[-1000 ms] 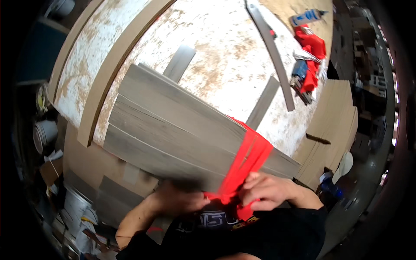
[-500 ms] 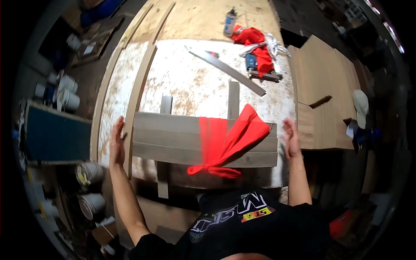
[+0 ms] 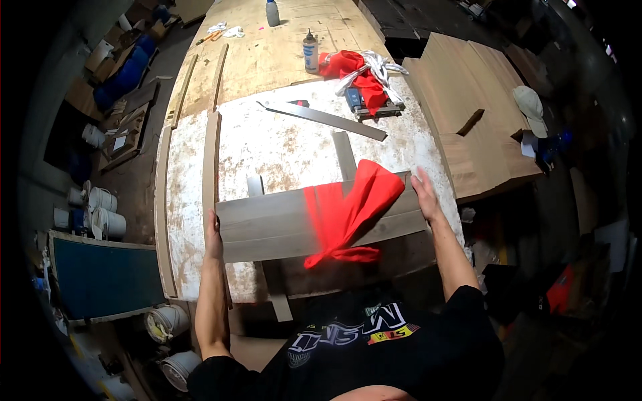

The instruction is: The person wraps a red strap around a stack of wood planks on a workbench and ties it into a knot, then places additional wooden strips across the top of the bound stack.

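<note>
A stack of grey-brown wooden boards (image 3: 267, 230) lies across two thin wooden strips on the worktable. A red cloth (image 3: 361, 200) is wrapped round it and knotted at the near side, with a wide loose end fanned over the top. My left hand (image 3: 213, 234) is pressed against the stack's left end, fingers pointing away from me. At the right end, my right hand (image 3: 425, 194) grips the far corner. The stack sits between both palms; the undersides of my fingers are hidden.
On the white-stained worktable (image 3: 180, 220), long wooden strips (image 3: 211, 157) run along the left. Beyond the stack lie a metal straightedge (image 3: 328, 121), a blue nail gun (image 3: 358, 101), red and white cloths (image 3: 368, 80) and a glue bottle (image 3: 310, 53). Large panels (image 3: 461, 87) are at the right.
Both hands have moved inward from beside the stack and now touch its two ends. The view has tilted and turned, showing more of the table's far end.
</note>
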The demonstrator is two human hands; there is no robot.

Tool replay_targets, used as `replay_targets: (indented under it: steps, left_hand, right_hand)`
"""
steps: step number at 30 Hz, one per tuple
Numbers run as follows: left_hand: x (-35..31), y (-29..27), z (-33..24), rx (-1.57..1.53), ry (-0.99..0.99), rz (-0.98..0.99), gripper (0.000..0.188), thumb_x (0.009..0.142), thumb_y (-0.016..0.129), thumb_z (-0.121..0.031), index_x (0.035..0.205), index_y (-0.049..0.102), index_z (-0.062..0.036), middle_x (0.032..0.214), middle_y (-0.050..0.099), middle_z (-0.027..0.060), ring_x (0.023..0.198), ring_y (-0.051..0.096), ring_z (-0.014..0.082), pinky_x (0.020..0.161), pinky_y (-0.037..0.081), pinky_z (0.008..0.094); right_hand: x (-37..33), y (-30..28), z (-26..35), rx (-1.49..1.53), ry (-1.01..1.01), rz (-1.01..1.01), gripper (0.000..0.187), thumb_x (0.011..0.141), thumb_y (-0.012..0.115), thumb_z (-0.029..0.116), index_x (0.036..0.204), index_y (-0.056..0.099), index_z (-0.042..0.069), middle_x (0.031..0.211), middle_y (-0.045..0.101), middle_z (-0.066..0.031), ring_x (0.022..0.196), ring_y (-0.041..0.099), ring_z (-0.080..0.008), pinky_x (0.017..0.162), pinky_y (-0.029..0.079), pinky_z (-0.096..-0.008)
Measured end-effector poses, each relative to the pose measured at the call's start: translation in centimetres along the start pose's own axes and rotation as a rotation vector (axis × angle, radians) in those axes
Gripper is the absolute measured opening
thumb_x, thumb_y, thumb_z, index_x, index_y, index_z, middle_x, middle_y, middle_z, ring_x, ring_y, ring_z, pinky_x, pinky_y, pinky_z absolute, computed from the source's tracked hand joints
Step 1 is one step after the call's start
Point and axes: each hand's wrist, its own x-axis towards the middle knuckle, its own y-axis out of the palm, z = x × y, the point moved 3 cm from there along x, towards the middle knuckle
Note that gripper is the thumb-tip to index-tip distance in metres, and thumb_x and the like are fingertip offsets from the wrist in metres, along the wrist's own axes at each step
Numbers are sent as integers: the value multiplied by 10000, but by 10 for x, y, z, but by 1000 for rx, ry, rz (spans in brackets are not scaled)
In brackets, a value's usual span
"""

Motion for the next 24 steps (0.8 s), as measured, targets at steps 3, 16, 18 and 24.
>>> replay_targets:
  steps: [3, 16, 18, 24]
  left_hand:
    - [-1, 20, -1, -237, -129, 140, 719, 1028, 380, -621, 1413, 519, -30, 1356, 587, 102, 1207, 582, 231, 1023, 471, 371]
    - [-1, -2, 43, 16, -102, 129, 723, 1024, 362, -630, 1400, 531, -36, 1321, 612, 116, 1173, 611, 251, 979, 513, 396]
    - [3, -3, 44, 33, -107, 135, 723, 1024, 362, -630, 1401, 531, -37, 1323, 612, 118, 1175, 611, 253, 980, 513, 397]
    - [6, -9, 45, 69, -123, 145, 724, 1022, 361, -631, 1402, 530, -39, 1326, 611, 122, 1178, 610, 256, 984, 514, 402]
  right_hand:
    - [-40, 68, 50, -1212, -873, -318, 659, 891, 707, 388, 1418, 506, 47, 1481, 473, -185, 1391, 416, -355, 1164, 315, -477]
    - [-137, -10, -106, -1346, 194, 95, 260, 888, 654, 197, 1076, 720, 28, 956, 742, -138, 877, 694, -231, 805, 533, -354]
    - [-114, -106, -124, -935, -86, -362, 204, 877, 602, 104, 1010, 725, 10, 913, 743, -105, 809, 681, -193, 743, 538, -360]
    - [-19, -64, -62, -53, -36, -300, 652, 1023, 438, 560, 1369, 564, 22, 1292, 635, -130, 1157, 603, -224, 963, 490, -371]
